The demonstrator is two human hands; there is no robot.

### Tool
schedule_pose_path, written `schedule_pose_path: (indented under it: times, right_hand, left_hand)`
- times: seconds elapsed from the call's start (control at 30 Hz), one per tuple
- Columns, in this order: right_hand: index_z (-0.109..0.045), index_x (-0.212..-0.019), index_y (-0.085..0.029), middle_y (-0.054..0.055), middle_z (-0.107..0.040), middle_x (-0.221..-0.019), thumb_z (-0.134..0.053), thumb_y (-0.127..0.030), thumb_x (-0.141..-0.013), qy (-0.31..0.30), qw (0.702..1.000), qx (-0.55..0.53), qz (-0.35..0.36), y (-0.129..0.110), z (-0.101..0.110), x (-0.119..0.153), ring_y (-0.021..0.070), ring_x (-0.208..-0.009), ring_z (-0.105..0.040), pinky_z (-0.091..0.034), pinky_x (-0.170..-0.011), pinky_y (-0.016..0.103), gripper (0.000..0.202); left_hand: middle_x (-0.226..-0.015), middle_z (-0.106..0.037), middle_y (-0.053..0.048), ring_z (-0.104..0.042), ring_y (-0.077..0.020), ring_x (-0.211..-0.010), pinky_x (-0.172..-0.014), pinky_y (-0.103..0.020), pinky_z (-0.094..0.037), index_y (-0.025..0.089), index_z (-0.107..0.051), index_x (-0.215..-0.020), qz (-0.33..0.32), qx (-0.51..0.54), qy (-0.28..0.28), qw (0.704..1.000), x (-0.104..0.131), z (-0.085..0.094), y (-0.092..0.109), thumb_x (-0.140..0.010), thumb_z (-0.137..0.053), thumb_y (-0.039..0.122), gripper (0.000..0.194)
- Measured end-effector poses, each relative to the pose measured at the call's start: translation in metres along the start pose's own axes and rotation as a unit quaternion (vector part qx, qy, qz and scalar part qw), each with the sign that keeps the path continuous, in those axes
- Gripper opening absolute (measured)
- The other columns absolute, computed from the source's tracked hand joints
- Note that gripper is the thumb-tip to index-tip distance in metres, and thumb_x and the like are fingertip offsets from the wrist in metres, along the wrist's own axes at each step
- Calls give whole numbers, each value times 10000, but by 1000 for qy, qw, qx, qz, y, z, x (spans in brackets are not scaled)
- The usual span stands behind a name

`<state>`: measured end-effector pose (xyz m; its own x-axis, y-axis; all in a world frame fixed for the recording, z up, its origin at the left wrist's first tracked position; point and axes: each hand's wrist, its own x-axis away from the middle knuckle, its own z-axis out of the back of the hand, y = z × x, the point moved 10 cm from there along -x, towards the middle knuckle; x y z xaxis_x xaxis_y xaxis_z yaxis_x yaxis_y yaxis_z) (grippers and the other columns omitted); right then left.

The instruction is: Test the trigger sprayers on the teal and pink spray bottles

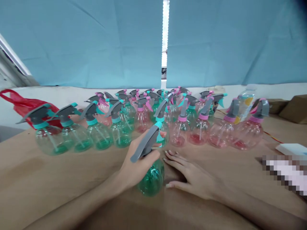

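My left hand (139,156) is wrapped round the neck and spray head of a green spray bottle (151,179) with a grey and turquoise trigger top. The bottle is close to me, in front of the rows. My right hand (189,174) lies on the table just right of that bottle, its fingers spread and nothing in them. Behind my hands, several green spray bottles (103,137) stand at the left and several pink ones (200,131) at the right, each with a grey spray head.
A red plastic bag (28,107) lies at the back left. At the right are a clear bottle (247,102) with a label, a brown box (296,108), a white box (291,149) and a pixelated object (286,172). A blue curtain (96,44) hangs behind the wooden table (72,175).
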<state>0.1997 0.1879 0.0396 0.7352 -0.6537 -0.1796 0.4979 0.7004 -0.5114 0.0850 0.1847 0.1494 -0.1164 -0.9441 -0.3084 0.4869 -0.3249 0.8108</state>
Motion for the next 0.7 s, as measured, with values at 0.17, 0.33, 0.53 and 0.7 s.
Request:
schedule_pose_path:
  times: [0.17, 0.33, 0.53, 0.7]
  right_hand:
    - [-333, -1432, -188, 106, -324, -1483, -499, -597, -848, -6, 1000, 2, -8, 1, 0, 0, 278, -1376, -257, -269, -1102, 512, 732]
    - [-313, -1439, -200, 86, -288, -1500, -478, -604, -856, -15, 1000, 8, -13, 3, -3, 0, 266, -1385, -236, -261, -1108, 503, 728]
    - [-318, -1438, -216, 76, -285, -1502, -491, -595, -856, -12, 1000, 3, -16, 5, -3, 1, 270, -1381, -247, -263, -1111, 496, 716]
    - [-308, -1442, -201, 65, -272, -1508, -466, -611, -860, -27, 999, 20, -22, 7, -6, 0, 262, -1386, -233, -241, -1124, 476, 729]
  left_hand:
    - [-1249, -607, 49, -623, -156, -1028, -933, -286, -500, 311, -566, -1194, 10, 68, -16, 997, -1, -2, -4, -738, -471, 67, 526]
    - [-1228, -619, 45, -625, -153, -999, -920, -288, -496, 296, -582, -1181, 6, 78, -20, 997, 0, -3, -2, -731, -469, 53, 524]
    - [-1156, -651, 34, -606, -177, -1022, -932, -308, -479, 268, -630, -1106, -3, 89, -22, 996, -1, -1, 1, -693, -478, 62, 486]
    - [-988, -672, 18, -604, -190, -916, -860, -323, -476, 261, -610, -1137, -7, 68, -37, 997, -1, -2, 0, -716, -500, 106, 462]
